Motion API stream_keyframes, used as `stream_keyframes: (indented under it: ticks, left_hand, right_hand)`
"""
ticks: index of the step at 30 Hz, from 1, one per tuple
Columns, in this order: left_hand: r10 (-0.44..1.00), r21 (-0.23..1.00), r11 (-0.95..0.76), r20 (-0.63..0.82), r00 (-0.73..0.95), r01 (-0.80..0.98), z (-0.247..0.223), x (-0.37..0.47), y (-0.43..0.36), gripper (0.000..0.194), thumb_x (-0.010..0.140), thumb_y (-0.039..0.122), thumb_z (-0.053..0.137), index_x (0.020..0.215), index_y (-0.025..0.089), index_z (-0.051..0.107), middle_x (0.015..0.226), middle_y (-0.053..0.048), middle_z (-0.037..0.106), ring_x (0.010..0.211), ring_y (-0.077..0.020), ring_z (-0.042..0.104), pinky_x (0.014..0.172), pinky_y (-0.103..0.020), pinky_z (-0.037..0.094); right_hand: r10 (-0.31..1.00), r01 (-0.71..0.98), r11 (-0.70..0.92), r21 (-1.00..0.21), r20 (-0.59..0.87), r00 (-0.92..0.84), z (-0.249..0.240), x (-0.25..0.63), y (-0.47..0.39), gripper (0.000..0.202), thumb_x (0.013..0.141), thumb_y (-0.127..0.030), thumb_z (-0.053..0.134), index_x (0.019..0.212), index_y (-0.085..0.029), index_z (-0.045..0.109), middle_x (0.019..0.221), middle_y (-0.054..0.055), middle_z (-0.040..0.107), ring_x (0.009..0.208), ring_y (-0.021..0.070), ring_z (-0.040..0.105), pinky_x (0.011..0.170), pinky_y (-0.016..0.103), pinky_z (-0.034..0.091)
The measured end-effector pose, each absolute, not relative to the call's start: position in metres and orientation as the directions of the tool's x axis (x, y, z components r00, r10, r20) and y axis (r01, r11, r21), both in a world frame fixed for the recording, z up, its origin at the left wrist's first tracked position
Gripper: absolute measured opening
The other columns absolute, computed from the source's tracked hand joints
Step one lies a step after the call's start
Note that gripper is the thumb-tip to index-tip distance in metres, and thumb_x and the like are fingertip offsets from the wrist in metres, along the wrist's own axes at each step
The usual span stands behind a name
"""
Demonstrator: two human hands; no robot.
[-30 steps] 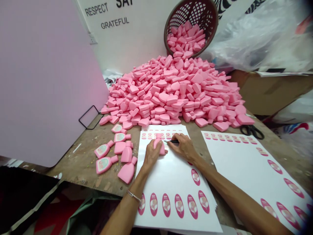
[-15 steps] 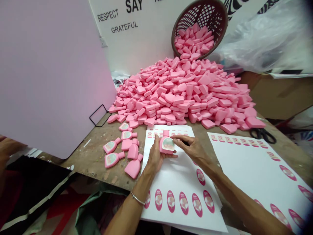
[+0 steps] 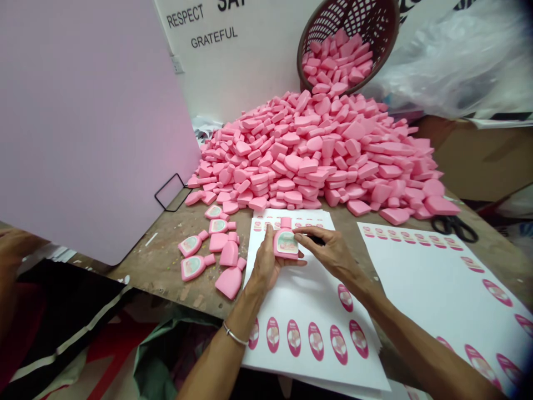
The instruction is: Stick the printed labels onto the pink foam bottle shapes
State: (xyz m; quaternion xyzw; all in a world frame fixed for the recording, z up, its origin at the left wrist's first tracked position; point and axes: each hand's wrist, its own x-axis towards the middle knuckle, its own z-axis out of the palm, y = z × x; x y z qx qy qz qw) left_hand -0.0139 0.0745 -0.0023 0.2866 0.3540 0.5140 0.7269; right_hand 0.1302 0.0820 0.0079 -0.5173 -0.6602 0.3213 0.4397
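Note:
My left hand [image 3: 266, 260] is wrapped round a small pink bottle [image 3: 286, 251], holding it upright above a label sheet. On the bottle's front sits a pale green label [image 3: 286, 242]. My right hand [image 3: 328, 250] has its fingertips at the label's right edge, fingers bent together. Something dark [image 3: 318, 240] shows under those fingers, too covered to name. Beneath both hands lies a stack of white label sheets [image 3: 308, 297] with pink oval labels along the bottom. To the left, several pink bottles [image 3: 229, 280] lie on the table, some labelled and some plain.
A large heap of plain pink bottles [image 3: 316, 150] spreads across the back, below a tipped brown basket [image 3: 306, 66]. Another label sheet [image 3: 428, 283] and black scissors [image 3: 454, 226] lie right. A pale panel [image 3: 95, 128] stands left; another person's arm [image 3: 14, 261] shows below it.
The label, which stuck out past the bottle's lower edge, now sits within its front face. My right fingertips stay at its edge. The whole view has shifted slightly.

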Motion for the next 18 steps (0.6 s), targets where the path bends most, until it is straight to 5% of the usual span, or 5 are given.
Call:
stream_keyframes:
  ticks: [6,11,18]
  left_hand:
    - [0.955,0.860,0.224,-0.099,0.280,-0.458,-0.001,-0.017,0.069,0.040,0.070,0.030,0.074,0.102,0.013,0.057,0.088,-0.005,0.063,0.074,-0.0170,0.065,0.071,-0.035,0.058]
    - [0.933,0.852,0.252,-0.088,0.349,-0.458,0.002,-0.017,0.060,0.038,0.071,0.023,0.072,0.104,0.015,0.056,0.091,-0.005,0.062,0.076,-0.0163,0.064,0.074,-0.038,0.058]
    - [0.917,0.744,0.328,-0.102,0.386,-0.582,0.003,-0.039,0.046,0.026,0.076,0.024,0.066,0.098,0.012,0.061,0.099,-0.011,0.064,0.083,-0.0187,0.061,0.078,-0.041,0.057]
  right_hand:
    - [0.941,0.597,0.275,-0.753,0.338,-0.006,0.004,0.137,0.083,0.031,0.075,-0.046,0.066,0.094,-0.021,0.069,0.095,0.007,0.071,0.088,0.0240,0.065,0.080,0.040,0.051]
    - [0.974,0.485,0.198,-0.852,0.227,0.002,0.002,0.130,0.088,0.056,0.068,-0.052,0.070,0.113,-0.021,0.059,0.108,0.008,0.066,0.095,0.0226,0.063,0.082,0.037,0.052]
    - [0.984,0.490,0.090,-0.867,0.153,0.091,-0.008,0.143,0.095,0.047,0.075,-0.058,0.061,0.099,-0.018,0.061,0.091,0.007,0.066,0.076,0.0189,0.060,0.063,0.030,0.048]
